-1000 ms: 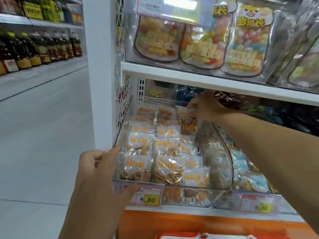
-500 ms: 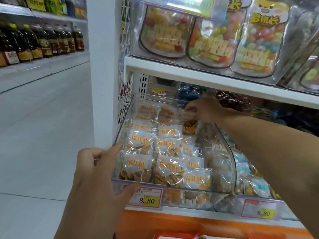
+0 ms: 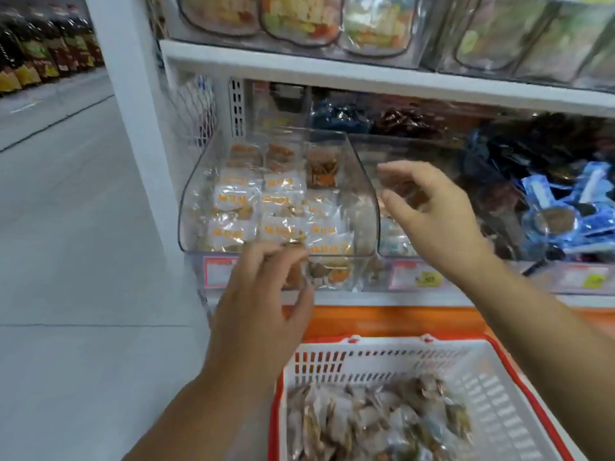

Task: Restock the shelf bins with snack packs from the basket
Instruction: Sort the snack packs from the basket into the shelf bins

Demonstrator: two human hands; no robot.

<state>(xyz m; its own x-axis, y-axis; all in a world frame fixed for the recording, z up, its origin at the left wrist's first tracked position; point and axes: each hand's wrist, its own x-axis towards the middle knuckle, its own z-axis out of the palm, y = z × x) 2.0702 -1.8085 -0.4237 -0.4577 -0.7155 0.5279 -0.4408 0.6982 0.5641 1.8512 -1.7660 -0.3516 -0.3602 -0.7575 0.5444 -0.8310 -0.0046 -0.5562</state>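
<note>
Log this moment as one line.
left hand at clear bin front, grip unclear | right hand open, empty | basket holds snack packs

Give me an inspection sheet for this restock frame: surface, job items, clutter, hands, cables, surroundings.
Surface: white shelf ledge with price tags along its front.
Job's things: clear bin nearly full of snack packs with orange print. White basket with a red rim sits below, with loose packs inside.
Clutter: nothing seen.
Hands: left hand at the bin's front lip, fingers curled; too blurred to tell whether it holds a pack. Right hand beside the bin's right wall, fingers relaxed, empty.
Cables: nothing seen.
Surroundings: blue packs in a bin to the right, candy bags on the shelf above, bottles across the aisle, pale floor.
</note>
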